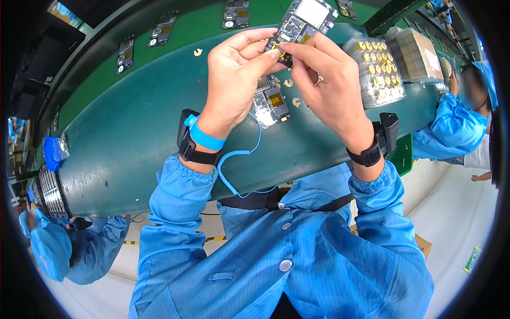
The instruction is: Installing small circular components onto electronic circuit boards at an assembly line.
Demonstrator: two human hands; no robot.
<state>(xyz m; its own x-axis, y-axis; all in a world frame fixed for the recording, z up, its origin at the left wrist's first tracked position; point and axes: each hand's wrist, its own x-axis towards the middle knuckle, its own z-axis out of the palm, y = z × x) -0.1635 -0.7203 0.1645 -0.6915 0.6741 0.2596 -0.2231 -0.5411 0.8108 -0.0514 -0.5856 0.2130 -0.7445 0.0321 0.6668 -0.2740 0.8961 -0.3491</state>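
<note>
Raised over the table is a circuit board [293,28] with a large white label and metal shields, tilted up to the right. My left hand [232,87] grips its lower left edge, thumb on top. At that lower corner sits a small round part with a yellow edge [282,53]. The fingers of my right hand [336,80] are pinched together against this part; their tips partly hide it. A second circuit board [271,105] lies on the table below my hands. Beside it are small cream notched pieces [296,102]. A blue wrist strap [206,135] circles my left wrist.
To the right stands a clear tray [391,97] of yellow round parts, with a wrapped carton [419,56] behind it. More circuit boards [125,55] line the green strip at the back. A coiled blue cord [225,169] trails from my strap. Co-workers [457,127] sit at both sides.
</note>
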